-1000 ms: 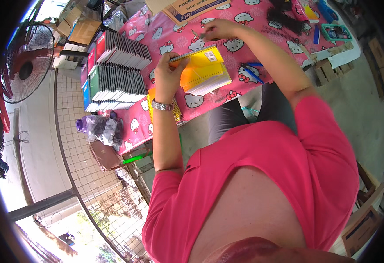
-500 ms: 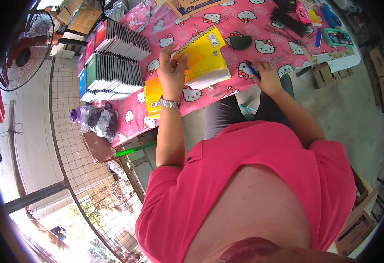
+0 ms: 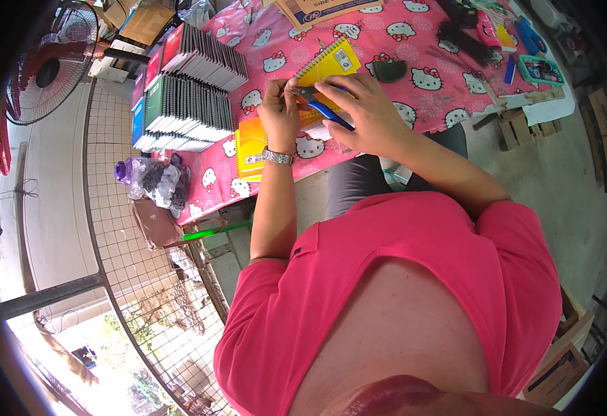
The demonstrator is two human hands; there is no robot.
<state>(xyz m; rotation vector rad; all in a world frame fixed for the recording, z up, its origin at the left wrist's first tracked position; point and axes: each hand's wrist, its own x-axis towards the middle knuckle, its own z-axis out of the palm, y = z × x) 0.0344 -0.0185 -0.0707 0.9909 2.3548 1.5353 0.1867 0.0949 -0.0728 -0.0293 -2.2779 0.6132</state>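
A yellow spiral notebook (image 3: 340, 61) lies on the table in front of me, its coil along the far upper edge. My left hand (image 3: 279, 114), with a metal watch on the wrist, pinches its coil end at the left corner. My right hand (image 3: 373, 114) grips blue-handled pliers (image 3: 330, 114), their dark jaws at my left fingertips. The exact point where the jaws meet the wire is too small to make out. Partly under my left wrist lies another yellow notebook (image 3: 250, 144). Right of the coil sits a dark green half-round piece (image 3: 391, 71).
Stacked spiral notebooks (image 3: 191, 111) stand at the left on the pink patterned tablecloth (image 3: 425, 100). Black coils (image 3: 466, 43) and a teal basket (image 3: 540, 70) occupy the far right. A cardboard box (image 3: 321, 10) is at the back; a fan (image 3: 50, 69) stands far left.
My right hand has swung left with the pliers from the table's near right part to the notebook's coil end. My left hand has closed into a pinch there.
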